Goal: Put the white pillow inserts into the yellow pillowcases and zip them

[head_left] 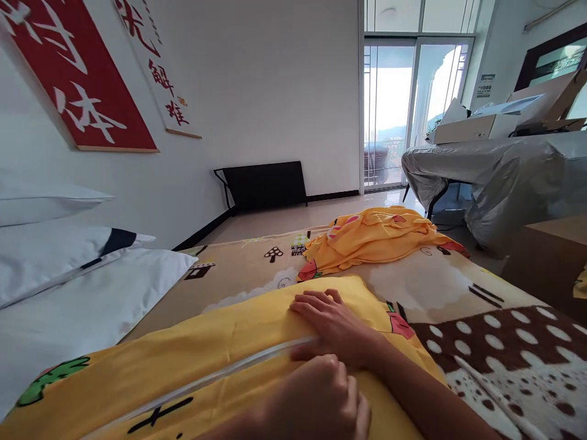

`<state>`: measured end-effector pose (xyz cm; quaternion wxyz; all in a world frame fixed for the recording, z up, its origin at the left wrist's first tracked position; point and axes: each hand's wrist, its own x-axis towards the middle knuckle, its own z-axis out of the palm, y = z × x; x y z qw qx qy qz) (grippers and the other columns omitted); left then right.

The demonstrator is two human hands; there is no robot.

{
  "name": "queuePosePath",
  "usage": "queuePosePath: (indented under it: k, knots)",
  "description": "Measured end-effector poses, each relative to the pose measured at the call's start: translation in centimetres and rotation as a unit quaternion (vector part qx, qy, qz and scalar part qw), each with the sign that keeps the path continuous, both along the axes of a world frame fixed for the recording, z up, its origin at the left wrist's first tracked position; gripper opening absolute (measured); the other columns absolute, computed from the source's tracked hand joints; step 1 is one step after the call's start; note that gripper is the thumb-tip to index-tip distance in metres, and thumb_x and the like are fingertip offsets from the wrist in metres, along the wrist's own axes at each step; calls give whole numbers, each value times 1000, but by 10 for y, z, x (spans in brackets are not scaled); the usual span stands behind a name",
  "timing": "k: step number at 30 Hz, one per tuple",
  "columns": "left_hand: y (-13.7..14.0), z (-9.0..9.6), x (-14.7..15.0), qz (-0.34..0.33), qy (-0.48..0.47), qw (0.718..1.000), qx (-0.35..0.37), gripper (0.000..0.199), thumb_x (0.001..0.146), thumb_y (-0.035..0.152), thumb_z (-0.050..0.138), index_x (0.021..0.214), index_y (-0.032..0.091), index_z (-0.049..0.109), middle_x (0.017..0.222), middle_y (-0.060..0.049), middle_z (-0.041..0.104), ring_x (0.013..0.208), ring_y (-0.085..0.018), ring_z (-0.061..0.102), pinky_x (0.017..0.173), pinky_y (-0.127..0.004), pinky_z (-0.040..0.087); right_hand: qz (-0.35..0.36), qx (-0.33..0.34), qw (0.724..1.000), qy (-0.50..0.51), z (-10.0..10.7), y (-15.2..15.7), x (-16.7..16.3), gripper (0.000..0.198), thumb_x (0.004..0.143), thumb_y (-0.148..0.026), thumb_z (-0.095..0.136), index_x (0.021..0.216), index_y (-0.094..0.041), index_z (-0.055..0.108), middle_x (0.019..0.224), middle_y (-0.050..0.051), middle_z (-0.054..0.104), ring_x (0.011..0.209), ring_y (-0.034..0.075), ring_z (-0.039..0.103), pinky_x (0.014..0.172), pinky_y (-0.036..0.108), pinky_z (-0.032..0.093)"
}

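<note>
A yellow cartoon-print cover (206, 354) lies across the near side of the bed, with a pale zipper line (220, 373) running along it. My right hand (332, 327) rests flat on the cover, fingers spread a little and thumb by the zipper's far end. My left hand (321, 400) sits just in front of it with its fingers curled down onto the cover at the zipper. What those fingers pinch is hidden. A second yellow cloth (376, 238) lies crumpled farther back on the bed.
The bed sheet (458, 287) is tan with brown dotted shapes. White pillows (68, 281) are stacked at the left against the wall. A black folded frame (266, 183) leans on the far wall. At the right, a silver-covered table (499, 171) holds cardboard boxes (477, 125).
</note>
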<state>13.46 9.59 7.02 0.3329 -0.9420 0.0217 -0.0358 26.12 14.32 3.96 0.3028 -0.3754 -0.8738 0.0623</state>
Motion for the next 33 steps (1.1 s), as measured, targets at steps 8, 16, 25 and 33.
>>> queuePosePath:
  k: [8, 16, 25, 33]
  knots:
    - [16, -32, 12, -73, -229, 968, -71, 25, 79, 16, 50, 55, 20, 45, 47, 2, 43, 42, -12, 36, 40, -30, 25, -103, -34, 993, -35, 6, 3, 4, 30, 80, -17, 51, 109, -19, 58, 116, 6, 62, 109, 18, 52, 92, 30, 34]
    - [6, -20, -6, 46, -327, 935, -133, 22, 78, 11, 44, 86, 11, 63, 76, -9, 68, 75, -19, 63, 70, -31, 52, -317, -104, 936, -111, 17, -2, 16, 24, 74, -5, 41, 84, -17, 59, 81, 8, 68, 76, 20, 62, 66, 28, 32]
    - [13, -14, -14, 264, -186, 906, -273, 55, 87, 41, 45, 135, 16, 39, 136, -13, 49, 123, -28, 46, 103, -47, 39, -292, -86, 951, 58, 22, -13, 18, 27, 68, -7, 44, 90, -18, 56, 81, 5, 66, 73, 17, 58, 61, 24, 30]
    - [33, -12, 13, 251, -46, 908, -331, 26, 88, 22, 37, 99, 14, 59, 95, -11, 67, 81, -25, 65, 72, -41, 52, -237, -114, 961, -87, 55, 3, 17, 34, 67, -3, 43, 96, -13, 59, 88, 9, 65, 81, 18, 58, 61, 23, 32]
